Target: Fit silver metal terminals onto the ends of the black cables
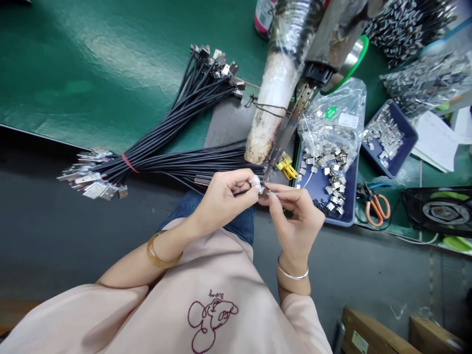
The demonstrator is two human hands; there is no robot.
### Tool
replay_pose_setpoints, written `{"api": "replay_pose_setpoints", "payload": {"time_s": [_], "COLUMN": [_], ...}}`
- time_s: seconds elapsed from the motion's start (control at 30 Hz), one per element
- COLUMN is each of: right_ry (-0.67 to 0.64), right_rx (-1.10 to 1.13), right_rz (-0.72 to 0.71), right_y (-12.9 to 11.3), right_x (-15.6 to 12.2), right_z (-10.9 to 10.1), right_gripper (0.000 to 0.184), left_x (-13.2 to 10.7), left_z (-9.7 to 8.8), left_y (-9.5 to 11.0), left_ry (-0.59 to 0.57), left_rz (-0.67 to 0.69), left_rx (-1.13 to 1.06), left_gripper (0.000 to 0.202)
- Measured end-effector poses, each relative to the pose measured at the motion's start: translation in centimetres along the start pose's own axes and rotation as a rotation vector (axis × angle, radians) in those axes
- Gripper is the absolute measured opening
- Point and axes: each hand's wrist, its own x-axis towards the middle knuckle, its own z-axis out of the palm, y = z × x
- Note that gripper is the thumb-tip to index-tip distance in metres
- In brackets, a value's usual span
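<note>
Just in front of the bench edge, both my hands meet at a small metal connector [265,192]. My left hand [229,197] is closed in a pinch at its left side, with a white wrap on one fingertip. From the right, my right hand [297,216] pinches the connector between thumb and index finger. My fingers hide most of the piece. Right behind my left hand lie loose black cables [210,160], their near ends partly covered. A thin metal bar [285,129] slants down to just above the connector, beside a wrapped white tube [267,105].
A tied bundle of black cables [162,130] with metal plugs lies left, some ends past the bench edge. Right are a blue tray [350,196] of metal shells, a smaller tray [407,135], orange-handled pliers [378,210] and a black fan [440,211]. Yellow clips [288,167] lie near my fingers.
</note>
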Motion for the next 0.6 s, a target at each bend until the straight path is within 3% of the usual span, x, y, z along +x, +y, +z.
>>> {"api": "replay_pose_setpoints", "payload": {"time_s": [0.07, 0.13, 0.2, 0.23, 0.33, 0.47, 0.6], "right_ry": [0.146, 0.374, 0.525, 0.54, 0.369, 0.1, 0.034], "right_rx": [-0.052, -0.085, -0.098, -0.098, -0.143, -0.155, -0.047], "right_rz": [-0.107, -0.232, -0.224, -0.16, 0.016, -0.031, -0.033], "right_y": [-0.6, -1.3, -1.7, -1.8, -1.3, 0.2, 1.0], "right_x": [-0.5, -1.0, -1.3, -1.4, -1.6, -1.2, -0.4], "right_z": [-0.9, -1.8, -2.6, -2.8, -2.5, -0.9, 0.6], "right_gripper": [0.007, 0.008, 0.013, 0.016, 0.016, 0.008, 0.007], "left_x": [-0.4, -0.8, -1.1, -1.2, -1.0, -0.2, 0.2], "left_z": [-0.1, -0.2, -0.4, -0.4, -0.3, 0.2, 0.5], "left_y": [0.0, -0.1, -0.2, -0.2, -0.3, 0.0, 0.1], "left_ry": [-0.057, -0.106, -0.104, -0.085, -0.027, 0.013, 0.047], "left_rz": [0.03, 0.058, 0.045, 0.023, -0.042, -0.038, -0.043], "left_rx": [0.028, 0.05, 0.046, 0.032, -0.016, -0.035, -0.043], "left_gripper": [0.013, 0.013, 0.013, 0.012, 0.012, 0.012, 0.012]}}
